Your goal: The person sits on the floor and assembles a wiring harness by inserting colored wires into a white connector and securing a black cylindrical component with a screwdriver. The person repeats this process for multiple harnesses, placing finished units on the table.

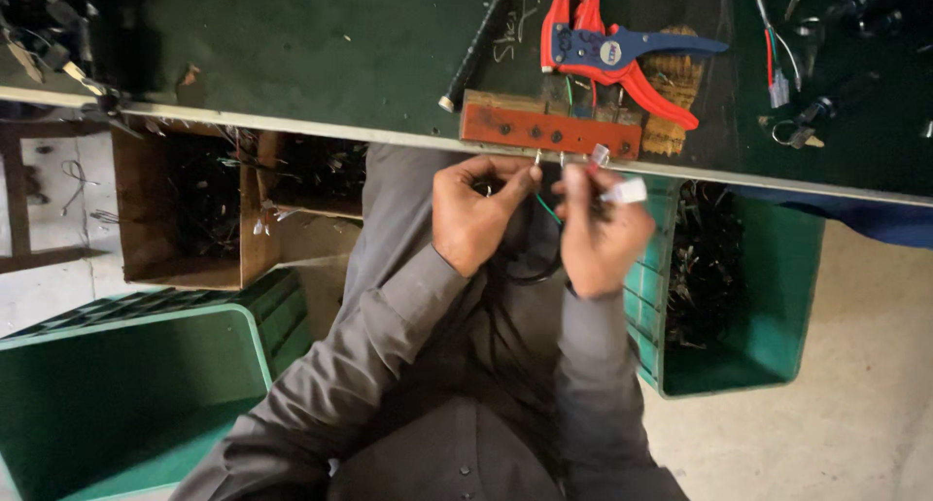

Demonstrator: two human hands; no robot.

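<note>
My left hand [476, 214] pinches a thin green wire [546, 209] just under the edge of the dark green workbench [321, 54]. My right hand [598, 231] is closed on the same wire bundle and holds a small white connector [624, 191] with a red-tipped piece at its fingertips. Both hands sit right below a red-brown wooden block [549, 132] with holes and metal pins, fixed at the bench edge. A black cable loops down between my hands. Grey sleeves cover both arms.
A red and blue wire stripper [612, 54] lies on the bench behind the block, beside a black pen [476, 44]. Loose wires and keys lie at the right [792, 73]. A cardboard box [185, 209] and green plastic crates [739, 297] [136, 394] stand under the bench.
</note>
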